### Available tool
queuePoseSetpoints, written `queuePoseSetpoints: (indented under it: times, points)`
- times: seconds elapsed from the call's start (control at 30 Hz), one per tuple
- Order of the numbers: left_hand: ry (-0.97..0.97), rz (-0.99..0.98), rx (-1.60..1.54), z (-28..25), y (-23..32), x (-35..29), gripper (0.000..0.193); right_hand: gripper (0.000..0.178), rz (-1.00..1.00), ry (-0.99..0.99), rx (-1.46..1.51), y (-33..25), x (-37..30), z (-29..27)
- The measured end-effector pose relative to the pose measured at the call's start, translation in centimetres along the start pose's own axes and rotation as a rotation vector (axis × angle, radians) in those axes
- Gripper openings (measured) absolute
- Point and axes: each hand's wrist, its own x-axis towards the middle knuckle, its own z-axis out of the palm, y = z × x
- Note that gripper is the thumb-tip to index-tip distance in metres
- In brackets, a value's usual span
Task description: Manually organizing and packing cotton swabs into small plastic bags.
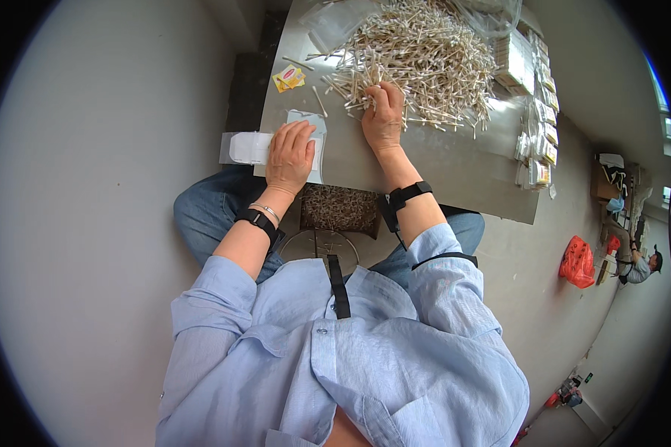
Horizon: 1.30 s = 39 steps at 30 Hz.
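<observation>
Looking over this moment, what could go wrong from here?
The white card juts past the left edge of the table; if the left hand lifts, it might slip off.
The right hand is at the near edge of the swab pile, so loose swabs could get dragged out.
The small packs along the table's right edge could fall if bumped.

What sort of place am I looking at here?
Probably a small packing workshop, though I can't be certain. A big loose heap of cotton swabs lies on a metal table, small flat packets line its right side, and the person's right hand reaches into the heap.
</observation>
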Motion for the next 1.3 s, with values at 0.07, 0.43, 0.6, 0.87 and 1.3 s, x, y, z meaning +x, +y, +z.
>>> queuePoseSetpoints:
  times: [0.07, 0.43, 0.6, 0.87, 1.3]
  points:
    - [0.005, -0.002, 0.005, 0.0, 0.0, -0.1, 0.035, 0.036, -0.048, -0.059, 0.007, -0.5, -0.1, -0.3]
    - [0.044, -0.054, 0.093, 0.2, 0.2, -0.1, 0.056, 0.034, -0.134, -0.221, -0.133, 0.8, -2.2, -3.3]
    - [0.019, -0.051, 0.085, 0.4, 0.0, -0.3, 0.058, 0.042, -0.009, -0.136, -0.349, 1.3, -1.4, -3.0]
    - [0.034, -0.077, 0.077, 0.6, -0.1, -0.4, 0.059, 0.033, -0.054, -0.252, -0.335, -5.1, -4.0, -1.5]
    - [0.131, -0.142, -0.074, 0.6, 0.1, -0.4, 0.071, 0.019, 0.011, -0.287, -0.297, -7.3, -0.7, 3.1]
